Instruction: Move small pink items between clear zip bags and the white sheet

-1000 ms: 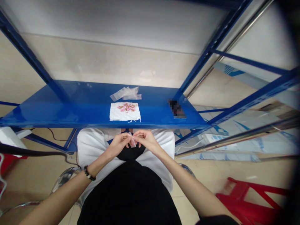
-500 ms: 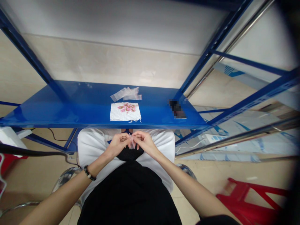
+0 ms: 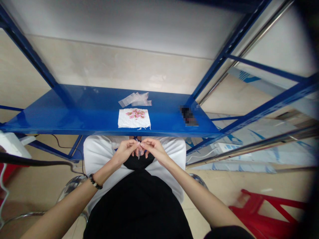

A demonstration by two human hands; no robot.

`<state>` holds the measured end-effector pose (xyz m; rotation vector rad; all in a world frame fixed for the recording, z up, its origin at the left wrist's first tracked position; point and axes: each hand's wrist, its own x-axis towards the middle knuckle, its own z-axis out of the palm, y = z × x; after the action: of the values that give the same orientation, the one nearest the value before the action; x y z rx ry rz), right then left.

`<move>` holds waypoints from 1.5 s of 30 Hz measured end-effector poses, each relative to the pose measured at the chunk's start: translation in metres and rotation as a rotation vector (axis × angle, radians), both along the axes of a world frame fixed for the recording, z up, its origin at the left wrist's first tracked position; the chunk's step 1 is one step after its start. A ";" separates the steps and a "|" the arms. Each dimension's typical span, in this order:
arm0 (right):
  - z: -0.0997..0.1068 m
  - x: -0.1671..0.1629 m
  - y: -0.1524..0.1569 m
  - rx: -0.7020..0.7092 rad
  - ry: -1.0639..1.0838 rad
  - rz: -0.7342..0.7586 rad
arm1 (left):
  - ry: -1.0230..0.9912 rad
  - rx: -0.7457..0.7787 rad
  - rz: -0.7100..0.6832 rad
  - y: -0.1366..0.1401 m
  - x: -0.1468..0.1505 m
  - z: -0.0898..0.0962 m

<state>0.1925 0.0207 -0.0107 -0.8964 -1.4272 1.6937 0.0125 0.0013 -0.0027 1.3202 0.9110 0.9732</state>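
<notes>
Over my lap, just in front of the shelf edge, my left hand [image 3: 127, 150] and my right hand [image 3: 154, 150] meet. Between their pinched fingertips is a small clear plastic bag [image 3: 139, 154], its lower end hanging down. Whether anything lies inside the bag is too small to tell. Beyond my hands, on the blue shelf [image 3: 87, 114], lies a white cloth [image 3: 124, 121] with a cluster of small pink and brownish pieces [image 3: 136, 114] on it. Several flat clear plastic bags [image 3: 136, 99] overlap just behind the cloth.
A dark, blurred-out flat object [image 3: 189, 117] rests at the shelf's right end. Blue metal posts [image 3: 211, 73] frame the shelf at both sides. A red stool [image 3: 259, 209] stands on the floor at the lower right. A white box-like object [image 3: 13, 144] and cables are at the left.
Both hands stay together over my lap, with the fingertips shifted slightly. The plastic bag looks narrower and turned more upright. Things on the shelf lie as before.
</notes>
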 end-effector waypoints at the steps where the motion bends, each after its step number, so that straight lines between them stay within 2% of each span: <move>1: 0.000 0.000 0.000 -0.010 -0.006 0.000 | -0.006 0.000 -0.005 0.000 0.000 0.000; 6: 0.004 0.000 -0.001 -0.022 -0.004 0.013 | -0.040 -0.012 -0.032 0.002 0.000 -0.001; 10: 0.007 0.000 -0.002 -0.003 -0.008 0.043 | 0.028 0.026 -0.025 0.003 0.000 -0.005; 16: 0.003 -0.002 -0.005 0.036 -0.062 0.082 | 0.276 0.184 -0.020 0.001 -0.003 -0.004; 22: -0.003 -0.001 -0.007 0.192 -0.181 0.105 | 0.528 0.334 -0.063 0.000 -0.007 0.000; 25: -0.003 0.001 -0.007 0.232 -0.219 0.112 | 0.487 0.288 -0.091 0.000 -0.006 0.000; 29: -0.002 0.002 -0.005 0.250 -0.212 0.116 | 0.300 0.150 -0.136 0.001 -0.004 0.001; 35: 0.009 0.004 -0.004 0.359 -0.238 0.142 | 0.120 -0.040 -0.185 0.001 -0.006 0.007; 42: 0.020 0.009 -0.003 0.375 -0.280 0.202 | 0.100 -0.057 -0.187 0.000 -0.006 0.010; 45: 0.021 0.013 0.000 0.395 -0.301 0.171 | 0.130 -0.040 -0.167 0.000 -0.007 0.014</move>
<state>0.2056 0.0202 0.0105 -0.8461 -2.0047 1.3573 0.0051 0.0008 0.0115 1.4138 0.8986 0.7436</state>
